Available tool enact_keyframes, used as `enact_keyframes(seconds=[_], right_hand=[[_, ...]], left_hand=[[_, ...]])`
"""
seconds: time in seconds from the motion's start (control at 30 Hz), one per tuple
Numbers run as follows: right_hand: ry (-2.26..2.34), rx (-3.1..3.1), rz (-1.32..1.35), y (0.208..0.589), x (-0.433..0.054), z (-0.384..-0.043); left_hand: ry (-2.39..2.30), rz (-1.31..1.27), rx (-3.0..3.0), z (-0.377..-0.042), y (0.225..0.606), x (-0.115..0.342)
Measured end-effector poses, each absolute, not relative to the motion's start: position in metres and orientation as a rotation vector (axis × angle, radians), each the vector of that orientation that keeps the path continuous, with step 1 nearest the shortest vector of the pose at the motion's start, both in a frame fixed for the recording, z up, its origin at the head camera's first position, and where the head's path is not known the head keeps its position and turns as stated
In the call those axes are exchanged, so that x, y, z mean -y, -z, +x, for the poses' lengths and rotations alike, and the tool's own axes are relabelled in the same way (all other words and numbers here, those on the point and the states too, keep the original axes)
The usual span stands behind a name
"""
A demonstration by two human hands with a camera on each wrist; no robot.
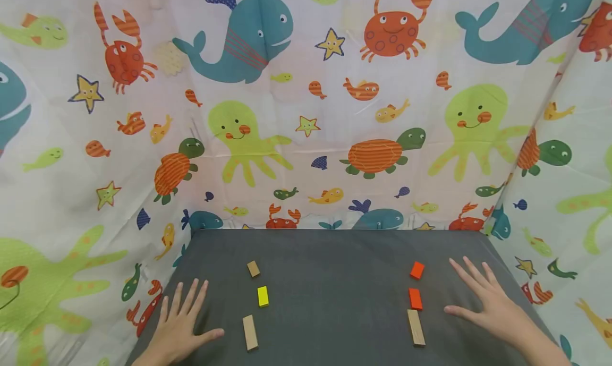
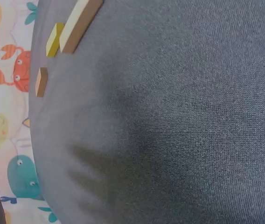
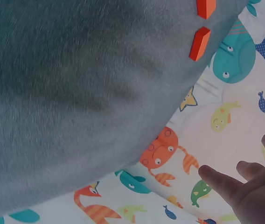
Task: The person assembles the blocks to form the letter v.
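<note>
Left hand [image 1: 179, 319] and right hand [image 1: 493, 304] spread, released

Left of the yellow block [image 1: 263, 297], the left hand is held. On that block's near side a long wooden block [image 1: 251, 332] is laid, on its far side a small wooden block [image 1: 253, 269]. Well to its right are lined up a second long wooden block [image 1: 416, 328], a nearer orange-red block [image 1: 415, 299] and a farther orange-red block [image 1: 417, 270]; farther right, the right hand.

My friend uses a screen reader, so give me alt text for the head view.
A person's left hand and right hand, both open, are held over a dark gray tabletop. Between them, far to near: left, small tan block, yellow block, longer tan block; right, two red-orange blocks, long tan block. Behind hangs white fabric printed with sea animals.
</note>
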State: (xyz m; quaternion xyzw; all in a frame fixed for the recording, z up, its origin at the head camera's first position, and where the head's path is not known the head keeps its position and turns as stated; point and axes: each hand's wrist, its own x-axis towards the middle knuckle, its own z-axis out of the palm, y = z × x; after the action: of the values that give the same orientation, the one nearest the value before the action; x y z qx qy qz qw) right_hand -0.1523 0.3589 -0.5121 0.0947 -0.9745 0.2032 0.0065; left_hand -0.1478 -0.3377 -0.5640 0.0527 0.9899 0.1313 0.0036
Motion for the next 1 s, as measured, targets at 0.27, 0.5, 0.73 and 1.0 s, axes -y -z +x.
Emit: enact_keyframes(seconds=[0.27,0.5,0.73,1.0], right_hand=[[-0.705,3.014,0.252,0.522,-0.354,-0.154],[-0.730,3.020,0.242,0.527,-0.350,-0.156],[-0.762,3.017,0.252,0.528,-0.346,-0.157],[-0.823,3.031,0.235,0.532,-0.341,-0.156]], left_hand=[[-0.464,0.147,-3.106,-0.152,0.571,0.331],[-0.497,0.131,-3.083,-0.152,0.573,0.325],[-0.553,0.123,-3.055,-0.154,0.573,0.320],[-0.590,0.132,-3.039,-0.154,0.578,0.314]])
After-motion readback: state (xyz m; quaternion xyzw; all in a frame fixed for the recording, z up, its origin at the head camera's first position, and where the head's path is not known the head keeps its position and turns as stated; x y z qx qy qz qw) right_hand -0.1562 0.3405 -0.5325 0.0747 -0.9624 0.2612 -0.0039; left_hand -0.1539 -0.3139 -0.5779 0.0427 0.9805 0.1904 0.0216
